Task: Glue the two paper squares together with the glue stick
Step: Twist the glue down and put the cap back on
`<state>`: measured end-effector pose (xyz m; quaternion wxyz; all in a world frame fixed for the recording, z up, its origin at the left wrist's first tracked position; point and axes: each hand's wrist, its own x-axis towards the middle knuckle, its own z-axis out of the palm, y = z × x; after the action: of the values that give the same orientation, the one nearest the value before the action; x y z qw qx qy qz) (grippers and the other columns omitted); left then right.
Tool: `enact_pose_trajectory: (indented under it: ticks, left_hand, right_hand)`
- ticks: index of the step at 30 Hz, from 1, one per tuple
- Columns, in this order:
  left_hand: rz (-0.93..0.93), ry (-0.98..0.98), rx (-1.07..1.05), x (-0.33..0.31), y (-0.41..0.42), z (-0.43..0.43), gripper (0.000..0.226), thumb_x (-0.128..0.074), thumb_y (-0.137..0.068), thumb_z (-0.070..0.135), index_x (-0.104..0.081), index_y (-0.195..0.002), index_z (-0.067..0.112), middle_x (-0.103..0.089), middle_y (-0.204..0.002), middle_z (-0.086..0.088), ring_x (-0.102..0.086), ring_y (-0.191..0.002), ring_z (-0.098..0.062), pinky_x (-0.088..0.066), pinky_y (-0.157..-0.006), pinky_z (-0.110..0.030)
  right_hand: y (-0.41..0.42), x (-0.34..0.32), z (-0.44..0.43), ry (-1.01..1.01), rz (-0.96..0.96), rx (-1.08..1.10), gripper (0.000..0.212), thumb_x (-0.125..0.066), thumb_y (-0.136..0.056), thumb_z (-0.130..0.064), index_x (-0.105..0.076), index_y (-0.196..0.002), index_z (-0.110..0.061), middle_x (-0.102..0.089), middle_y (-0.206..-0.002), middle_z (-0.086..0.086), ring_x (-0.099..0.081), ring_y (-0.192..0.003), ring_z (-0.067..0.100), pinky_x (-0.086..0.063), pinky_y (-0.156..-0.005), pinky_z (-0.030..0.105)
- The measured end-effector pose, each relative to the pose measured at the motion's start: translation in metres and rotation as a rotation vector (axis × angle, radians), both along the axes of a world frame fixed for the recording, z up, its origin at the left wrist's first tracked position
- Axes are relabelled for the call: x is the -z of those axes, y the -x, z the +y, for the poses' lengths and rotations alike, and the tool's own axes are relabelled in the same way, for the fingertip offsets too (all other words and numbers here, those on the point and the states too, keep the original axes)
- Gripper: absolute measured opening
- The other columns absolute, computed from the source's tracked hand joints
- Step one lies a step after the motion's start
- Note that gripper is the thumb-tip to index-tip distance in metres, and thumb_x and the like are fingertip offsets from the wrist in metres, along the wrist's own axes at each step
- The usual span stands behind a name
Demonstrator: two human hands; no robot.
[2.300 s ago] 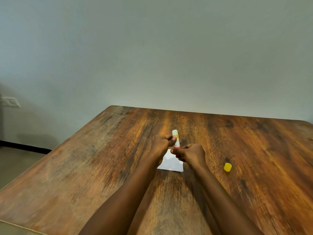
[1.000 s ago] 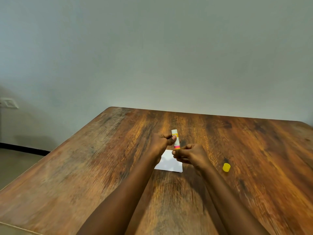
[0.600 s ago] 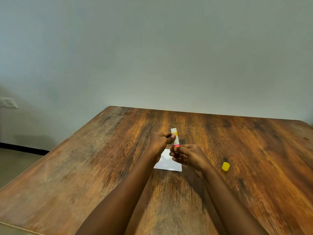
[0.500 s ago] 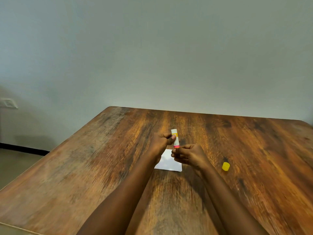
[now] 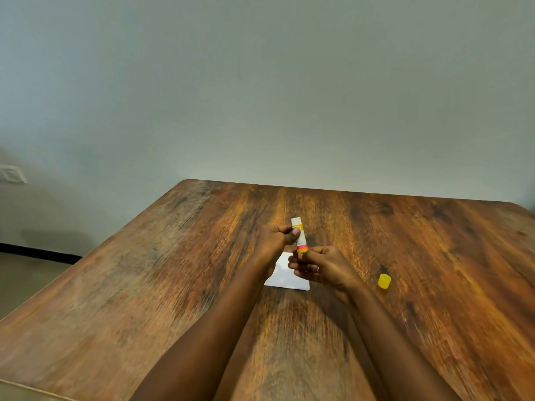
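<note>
Your left hand (image 5: 275,241) grips the glue stick (image 5: 298,235) upright above the white paper (image 5: 286,277) on the surface (image 5: 173,285); your right hand (image 5: 324,267) pinches its pink base. Turn the base only slightly, barrel held steady, so little glue protrudes.

The glue stick (image 5: 298,235) is white, with a yellow band near its top and a pink band at its base. The cap (image 5: 384,281) is plain yellow, the paper (image 5: 282,276) plain white. The surface (image 5: 173,285) shows orange-brown wood grain with dark streaks; the wall (image 5: 260,82) is pale grey-green
</note>
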<state>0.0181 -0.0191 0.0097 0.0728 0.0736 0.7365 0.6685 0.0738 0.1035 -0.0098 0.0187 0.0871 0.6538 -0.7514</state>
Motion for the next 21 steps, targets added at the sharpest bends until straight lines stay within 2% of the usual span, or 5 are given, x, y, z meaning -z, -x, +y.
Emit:
enact_pose_trajectory:
  ticks: [5,8,12,16,21]
  left_hand:
    - [0.043,0.024,0.021,0.002,-0.003,0.003,0.032,-0.061,-0.087,0.008,-0.062,-0.118,-0.001,-0.064,-0.122,-0.014,-0.06,-0.1,-0.015,-0.048,-0.082,-0.021]
    - [0.055,0.037,0.001,0.003,-0.005,0.008,0.03,-0.063,-0.085,0.009,-0.066,-0.114,0.002,-0.068,-0.116,-0.013,-0.063,-0.107,-0.024,-0.046,-0.096,-0.042]
    - [0.039,-0.015,0.026,0.002,-0.004,0.007,0.03,-0.061,-0.087,0.006,-0.064,-0.116,-0.002,-0.067,-0.117,-0.014,-0.063,-0.099,-0.017,-0.05,-0.069,-0.014]
    - [0.026,-0.005,0.02,0.003,0.0,0.002,0.031,-0.059,-0.088,0.006,-0.062,-0.118,-0.003,-0.065,-0.121,-0.015,-0.059,-0.096,-0.014,-0.045,-0.067,-0.011]
    - [0.003,0.013,0.019,0.009,0.001,0.0,0.032,-0.058,-0.089,0.009,-0.062,-0.119,-0.001,-0.064,-0.123,-0.013,-0.058,-0.097,-0.012,-0.046,-0.059,-0.006]
  right_hand:
    - [0.0,-0.001,-0.003,-0.12,0.014,0.179,0.019,-0.074,-0.072,0.002,-0.065,-0.085,0.013,-0.071,-0.078,0.018,-0.07,-0.068,0.022,-0.058,-0.06,0.024]
    - [0.001,0.003,-0.012,-0.174,0.033,0.306,0.022,-0.078,-0.069,0.003,-0.059,-0.08,0.004,-0.068,-0.083,0.02,-0.069,-0.073,0.028,-0.058,-0.064,0.031]
    - [0.0,0.001,-0.013,-0.134,0.051,0.263,0.028,-0.078,-0.071,-0.002,-0.053,-0.081,-0.003,-0.066,-0.084,0.017,-0.068,-0.076,0.027,-0.059,-0.067,0.031]
    - [-0.001,0.0,-0.006,0.002,0.037,0.084,0.016,-0.065,-0.083,-0.004,-0.063,-0.098,0.003,-0.069,-0.089,0.016,-0.069,-0.076,0.021,-0.059,-0.063,0.024]
    - [0.0,0.002,-0.003,-0.061,0.008,0.124,0.015,-0.064,-0.081,0.0,-0.07,-0.09,0.01,-0.071,-0.083,0.021,-0.07,-0.071,0.022,-0.06,-0.066,0.025]
